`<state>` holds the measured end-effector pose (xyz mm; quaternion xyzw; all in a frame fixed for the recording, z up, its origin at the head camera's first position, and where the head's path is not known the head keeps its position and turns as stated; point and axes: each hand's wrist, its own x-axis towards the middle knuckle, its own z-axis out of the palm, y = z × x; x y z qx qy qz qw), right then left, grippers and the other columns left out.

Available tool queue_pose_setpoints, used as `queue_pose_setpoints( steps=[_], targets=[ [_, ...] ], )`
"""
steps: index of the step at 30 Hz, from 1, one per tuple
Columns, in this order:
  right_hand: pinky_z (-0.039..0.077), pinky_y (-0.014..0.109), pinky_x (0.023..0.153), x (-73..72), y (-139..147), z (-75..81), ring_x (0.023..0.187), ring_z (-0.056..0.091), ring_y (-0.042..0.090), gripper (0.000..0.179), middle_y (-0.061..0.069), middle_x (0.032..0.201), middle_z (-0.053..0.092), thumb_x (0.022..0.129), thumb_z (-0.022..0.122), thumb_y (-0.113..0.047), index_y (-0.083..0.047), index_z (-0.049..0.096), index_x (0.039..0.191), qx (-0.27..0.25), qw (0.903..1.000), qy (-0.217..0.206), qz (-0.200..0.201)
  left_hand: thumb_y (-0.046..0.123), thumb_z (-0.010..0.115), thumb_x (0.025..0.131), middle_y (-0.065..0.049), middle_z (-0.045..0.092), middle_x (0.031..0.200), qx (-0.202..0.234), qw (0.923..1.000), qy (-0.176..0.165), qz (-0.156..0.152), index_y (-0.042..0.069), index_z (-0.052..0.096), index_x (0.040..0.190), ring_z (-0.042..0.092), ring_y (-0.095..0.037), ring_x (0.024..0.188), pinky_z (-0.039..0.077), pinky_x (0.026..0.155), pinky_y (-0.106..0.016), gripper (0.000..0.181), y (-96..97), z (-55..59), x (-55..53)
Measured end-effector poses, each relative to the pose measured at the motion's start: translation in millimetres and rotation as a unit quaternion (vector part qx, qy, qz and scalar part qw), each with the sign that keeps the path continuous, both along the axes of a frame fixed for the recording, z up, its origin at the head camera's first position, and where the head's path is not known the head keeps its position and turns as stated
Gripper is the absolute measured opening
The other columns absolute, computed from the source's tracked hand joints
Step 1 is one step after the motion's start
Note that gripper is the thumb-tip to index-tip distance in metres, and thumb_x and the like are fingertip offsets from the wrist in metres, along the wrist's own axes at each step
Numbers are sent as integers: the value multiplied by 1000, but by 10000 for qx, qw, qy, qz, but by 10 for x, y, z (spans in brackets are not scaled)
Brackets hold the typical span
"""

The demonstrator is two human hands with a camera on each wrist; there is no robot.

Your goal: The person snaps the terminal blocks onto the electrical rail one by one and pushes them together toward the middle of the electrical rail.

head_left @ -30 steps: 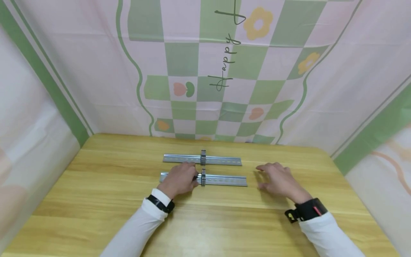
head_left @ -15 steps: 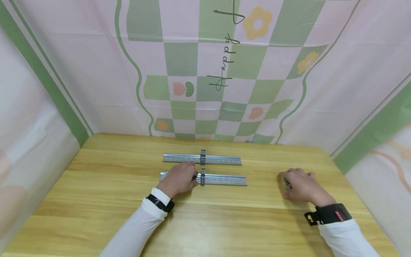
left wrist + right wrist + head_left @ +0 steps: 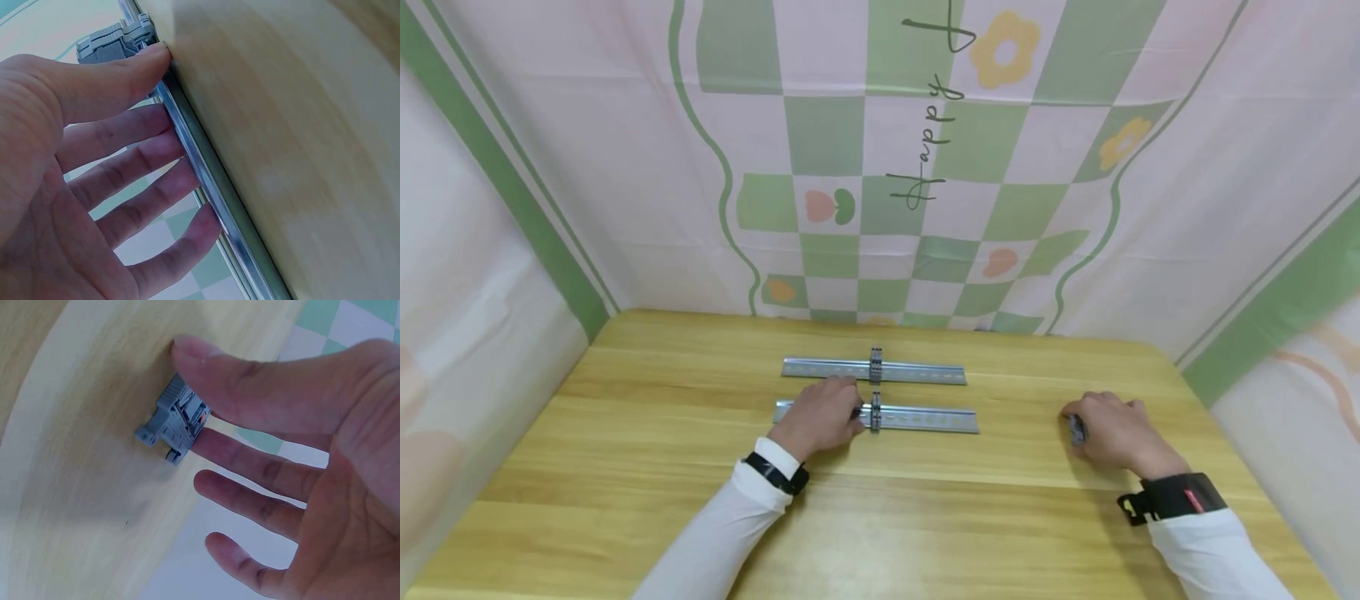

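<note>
Two slotted metal DIN rails lie roughly parallel on the table, each bearing grey terminal blocks near its middle. My left hand (image 3: 820,417) grips the near rail (image 3: 928,419) just left of its blocks (image 3: 876,413). In the left wrist view the thumb is at the rail's edge beside the grey blocks (image 3: 112,44), and the fingertips meet the rail's other side. Off to the right, my right hand (image 3: 1116,435) pinches a loose grey terminal block (image 3: 175,419) between thumb and fingers, close over the table. Its ring and little fingers stand apart from the block.
Behind the near rail lies the far rail (image 3: 925,374) with its own blocks (image 3: 876,365). The wooden table (image 3: 887,533) ends at a patterned cloth (image 3: 820,137) at the back, and more cloth hangs on both sides.
My right hand has moved right, away from the rails' ends, and now holds a grey terminal block. My left hand keeps its grip on the near rail.
</note>
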<state>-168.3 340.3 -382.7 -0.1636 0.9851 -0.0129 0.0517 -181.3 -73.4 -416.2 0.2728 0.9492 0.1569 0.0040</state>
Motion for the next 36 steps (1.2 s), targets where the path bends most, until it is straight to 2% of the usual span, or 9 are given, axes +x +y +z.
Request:
queue_pose_setpoints(
  steps=[3, 8, 13, 21, 25, 28, 36],
  targets=[
    [40, 60, 72, -18, -21, 10, 92, 60, 39, 42, 16, 99, 68, 69, 90, -10, -2, 74, 107, -2, 10000, -9, -22, 22, 82, 85, 3, 55, 82, -6, 10000, -10, 5, 15, 66, 73, 51, -13, 71, 48, 62, -27, 21, 1, 6, 1],
    [39, 65, 77, -18, -133, 53, 99, 57, 42, 49, 18, 105, 65, 74, 88, -13, 4, 69, 116, -74, 10000, 12, 36, 22, 83, 85, 3, 56, 83, -21, 10000, -27, 9, 15, 68, 73, 51, -13, 71, 48, 63, -27, 20, 5, 8, 7],
    [37, 68, 80, -16, -325, 127, 104, 54, 44, 49, 19, 110, 63, 78, 84, -13, 4, 67, 121, -305, 9992, 131, 202, 22, 83, 85, 3, 56, 83, -37, 10000, -19, 19, 16, 67, 72, 51, -13, 72, 48, 62, -27, 21, 2, 9, 8],
    [37, 62, 80, -13, -656, 229, 110, 54, 45, 43, 18, 110, 66, 82, 83, -18, 2, 69, 117, -402, 9984, 218, 324, 22, 83, 84, 3, 56, 82, -50, 10000, 65, -13, 15, 67, 72, 51, -13, 71, 48, 61, -26, 22, 2, -1, 1],
    [37, 62, 82, -3, -792, 252, 112, 54, 43, 36, 15, 111, 66, 85, 81, -19, 0, 69, 114, -617, 9965, 207, 515, 22, 83, 84, 3, 55, 82, -23, 10000, 22, -15, 15, 66, 71, 51, -13, 70, 47, 60, -26, 22, 1, -2, -4],
    [37, 63, 85, -3, -881, 232, 114, 53, 42, 37, 13, 114, 65, 87, 79, -17, 0, 67, 117, -882, 9932, 78, 754, 22, 83, 84, 3, 55, 81, -16, 10000, -22, -12, 16, 66, 71, 51, -12, 69, 47, 60, -26, 22, 1, 0, -6],
    [38, 63, 91, -38, -1186, 97, 116, 53, 37, 48, 12, 123, 62, 92, 74, -16, 3, 59, 133, -1535, 9768, -334, 1452, 23, 83, 84, 3, 56, 83, -56, 10000, -19, -15, 15, 67, 74, 51, -13, 72, 48, 61, -26, 21, 5, -6, -5]
  ],
)
